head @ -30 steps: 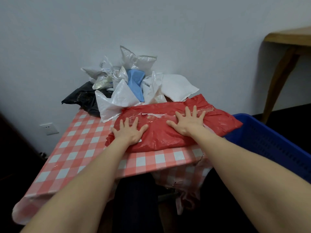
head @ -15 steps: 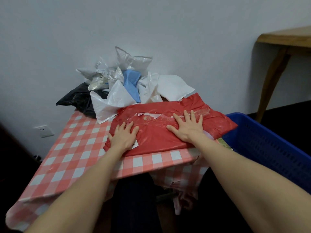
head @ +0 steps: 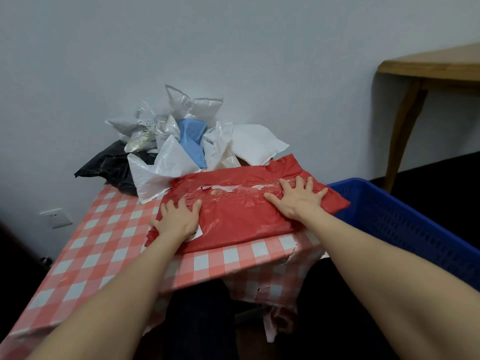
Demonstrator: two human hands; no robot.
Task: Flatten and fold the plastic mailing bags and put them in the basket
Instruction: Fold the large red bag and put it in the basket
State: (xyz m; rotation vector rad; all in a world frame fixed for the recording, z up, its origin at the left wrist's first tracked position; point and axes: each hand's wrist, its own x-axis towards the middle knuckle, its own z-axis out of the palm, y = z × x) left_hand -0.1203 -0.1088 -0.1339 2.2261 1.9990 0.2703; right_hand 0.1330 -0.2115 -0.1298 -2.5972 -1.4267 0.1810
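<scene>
While the red bag (head: 233, 219) lay on the table (head: 109, 237), both hands pressed it flat. Left hand (head: 178, 219) and right hand (head: 298, 201) had fingers spread, likely squeezing air out.

We note a plain pale wall (head: 233, 48), evenly lit, with a white socket (head: 55, 216) low at left. A wooden table (head: 428, 66) with a curved leg stands at right. The floor (head: 441, 170) is dark. The desk (head: 91, 255) carries a torn red-and-white checked cloth.
</scene>
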